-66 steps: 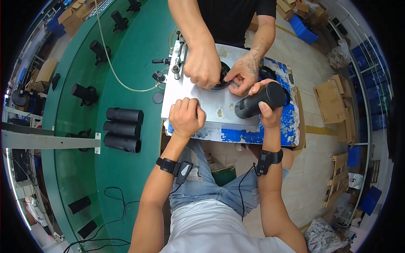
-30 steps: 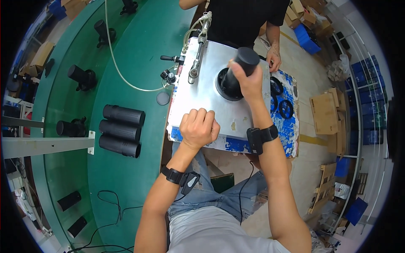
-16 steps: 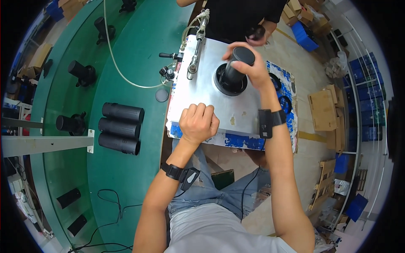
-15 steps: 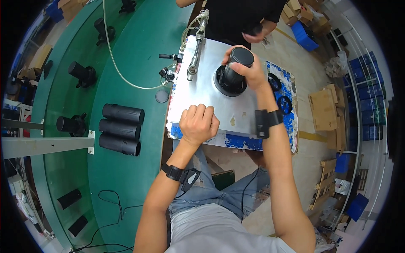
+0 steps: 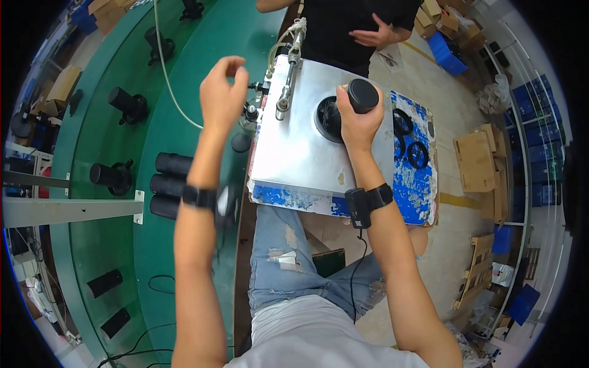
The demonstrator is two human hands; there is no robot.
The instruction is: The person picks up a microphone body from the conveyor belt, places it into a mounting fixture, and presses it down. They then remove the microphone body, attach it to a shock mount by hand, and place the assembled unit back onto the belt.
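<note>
My right hand (image 5: 361, 126) is wrapped round a black cylinder (image 5: 363, 95) with a flat round end facing up. It stands over the right side of a round black fixture (image 5: 328, 119) set in a metal plate (image 5: 285, 156); whether the two touch is hidden. My left hand (image 5: 224, 92) is raised over the green table, fingers curved and thumb apart, with nothing visible in it. Nearest to it are a small valve (image 5: 250, 111) and a black lever (image 5: 257, 86), at the left edge of the plate. A pneumatic cylinder (image 5: 289, 83) stands beside them.
Several black tubes (image 5: 165, 184) lie on the green table (image 5: 202, 270), partly behind my left forearm. Black rings (image 5: 418, 154) lie right of the plate on a blue, worn surface. Across from me a person in black holds out a hand (image 5: 375, 35). A hose (image 5: 169, 80) arcs over the table.
My left hand has opened from a fist and moved up and left, off the plate's front. My right hand and the cylinder have shifted right and slightly nearer. The other person's hand no longer shows a black object.
</note>
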